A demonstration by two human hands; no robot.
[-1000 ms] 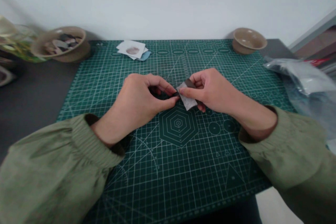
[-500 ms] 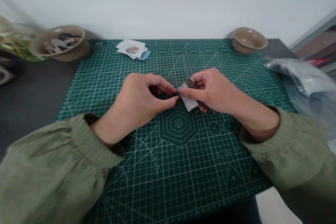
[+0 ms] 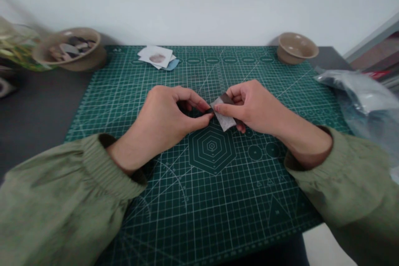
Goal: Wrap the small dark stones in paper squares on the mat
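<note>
Above the middle of the green cutting mat (image 3: 168,220), my left hand (image 3: 168,118) pinches a small dark piece (image 3: 209,111) between thumb and fingertips. My right hand (image 3: 249,106) is closed on a grey-white strip (image 3: 225,120), the thumb on top of it. A dark brown flat piece (image 3: 226,99) shows behind the strip, in the same hand. The dark piece at my left fingertips meets the strip's left edge; whether they are joined I cannot tell.
A brown bowl (image 3: 73,65) holding several dark and pale pieces stands back left. Paper cards (image 3: 156,57) lie at the mat's back edge. Another brown bowl (image 3: 296,50) is back right. Clear plastic bags (image 3: 358,91) lie at the right, and plant-like items (image 3: 18,45) at far left.
</note>
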